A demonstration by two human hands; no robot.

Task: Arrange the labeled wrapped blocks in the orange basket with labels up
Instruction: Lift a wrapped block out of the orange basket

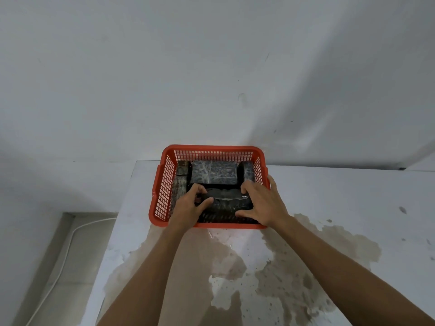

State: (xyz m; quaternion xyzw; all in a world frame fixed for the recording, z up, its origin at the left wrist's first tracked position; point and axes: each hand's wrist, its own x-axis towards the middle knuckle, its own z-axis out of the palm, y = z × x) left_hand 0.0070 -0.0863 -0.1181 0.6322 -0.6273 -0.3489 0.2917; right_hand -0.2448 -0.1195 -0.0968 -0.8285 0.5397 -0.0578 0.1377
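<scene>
Both hands, left point(191, 203) and right point(260, 203), gripping ends of wrapped block point(226, 201) inside basket point(164, 184) on wet tabletop point(341, 196). Risk: slick wrap slipping, block landing label down.

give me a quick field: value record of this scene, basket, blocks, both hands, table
basket: orange basket on white table, by the wall
blocks: dark wrapped blocks inside; large block flat at the back, narrower ones at both sides
held block: front block, gripped at both ends
left hand: on its left end
right hand: on its right end
labels: cannot tell
table: stained, wet-looking near edge
</scene>
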